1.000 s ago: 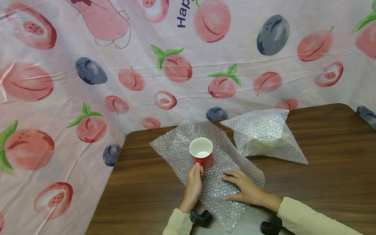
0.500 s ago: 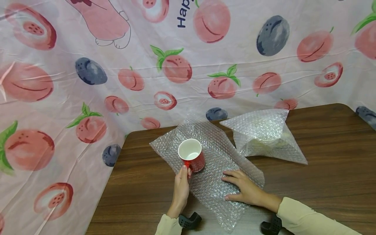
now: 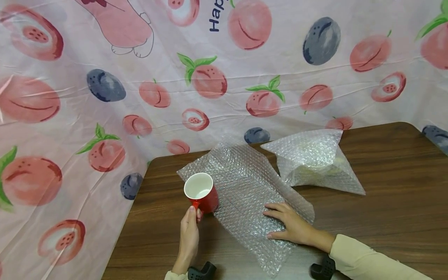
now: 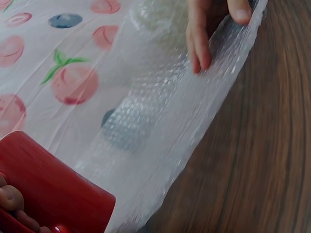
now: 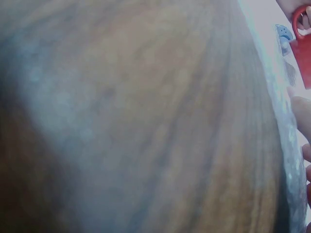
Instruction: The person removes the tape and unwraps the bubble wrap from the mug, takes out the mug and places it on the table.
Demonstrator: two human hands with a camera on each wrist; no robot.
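Observation:
A red mug (image 3: 203,194) with a white inside stands upright at the left edge of a bubble wrap sheet (image 3: 245,194) spread on the brown wooden table (image 3: 385,217). My left hand (image 3: 190,225) grips the mug's handle from the near side. The mug's red wall (image 4: 43,189) fills the lower left of the left wrist view. My right hand (image 3: 287,225) lies flat, fingers straight, on the sheet's near right part. Its fingers (image 4: 199,34) show on the sheet's edge in the left wrist view. The right wrist view is a blur of table, with the mug (image 5: 302,48) at its right edge.
A second bundle of bubble wrap (image 3: 315,163) lies at the back right of the table. A fruit-patterned plastic cloth (image 3: 140,97) hangs behind and to the left. The table's left edge runs close to the mug.
My left hand has carried the mug leftward from the sheet's middle to its left edge. The right hand has stayed flat on the sheet.

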